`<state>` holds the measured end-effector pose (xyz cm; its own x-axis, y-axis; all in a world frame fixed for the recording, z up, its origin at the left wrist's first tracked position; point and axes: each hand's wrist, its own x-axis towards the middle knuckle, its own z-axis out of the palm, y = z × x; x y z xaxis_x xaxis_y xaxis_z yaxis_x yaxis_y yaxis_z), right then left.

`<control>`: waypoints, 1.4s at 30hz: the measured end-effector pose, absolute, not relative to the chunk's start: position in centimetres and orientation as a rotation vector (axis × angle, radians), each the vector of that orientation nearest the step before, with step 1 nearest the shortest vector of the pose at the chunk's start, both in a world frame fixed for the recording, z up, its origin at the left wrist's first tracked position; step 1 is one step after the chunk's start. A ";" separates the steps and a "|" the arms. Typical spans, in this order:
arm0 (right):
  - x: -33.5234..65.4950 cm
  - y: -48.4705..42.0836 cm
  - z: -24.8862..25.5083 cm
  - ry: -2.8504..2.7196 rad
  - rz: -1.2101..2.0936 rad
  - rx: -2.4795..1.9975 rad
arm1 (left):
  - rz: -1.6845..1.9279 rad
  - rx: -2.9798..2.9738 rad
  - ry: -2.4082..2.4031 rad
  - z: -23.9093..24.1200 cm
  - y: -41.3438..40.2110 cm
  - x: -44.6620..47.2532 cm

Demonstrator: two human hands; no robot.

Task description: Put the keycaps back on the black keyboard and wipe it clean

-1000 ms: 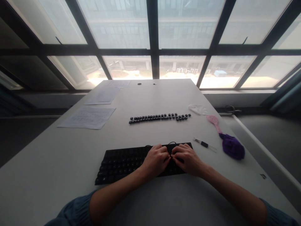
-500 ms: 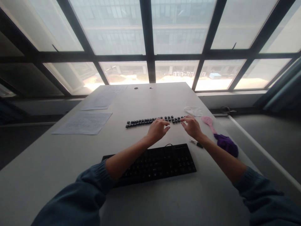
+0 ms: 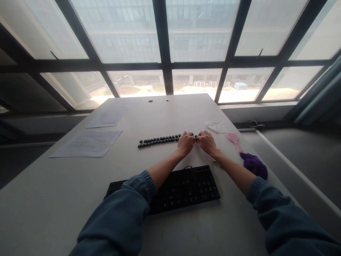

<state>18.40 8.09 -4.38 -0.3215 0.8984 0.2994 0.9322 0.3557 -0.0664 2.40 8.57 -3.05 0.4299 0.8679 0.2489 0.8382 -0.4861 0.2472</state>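
Observation:
My left hand and my right hand are side by side at the right end of a row of loose black keycaps laid across the white table. Both hands have their fingers curled down and pinched together over the keycaps, fingertips almost meeting. What lies under the fingers is hidden. A black keyboard sits nearer to me, under my forearms, with neither hand touching it.
Printed sheets lie at the left, more paper behind them. Right of my hands are a white crumpled item, a pink brush and a purple cloth. A thin tool shows beside my right wrist. Large windows stand behind the table.
Both hands left the keyboard, reached forward to the keycap row, and have now closed together over its right end.

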 end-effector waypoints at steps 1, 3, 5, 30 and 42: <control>18.4 8.1 -4.4 -2.344 -0.170 -1.622 | 0.536 2.581 1.540 -3.2 8.6 2.5; 18.4 8.1 -4.3 -2.360 -0.167 -1.605 | 0.550 2.573 1.536 -3.3 8.6 2.7; 18.4 8.1 -4.3 -2.378 -0.160 -1.586 | 0.560 2.560 1.539 -3.3 8.5 2.9; 19.4 -8.0 -2.6 -2.106 0.795 -1.080 | 0.538 2.101 1.296 -0.3 -7.4 -4.1; 18.8 -8.2 -2.5 -2.230 0.692 -1.047 | 0.631 2.200 1.276 -1.3 -8.7 -3.7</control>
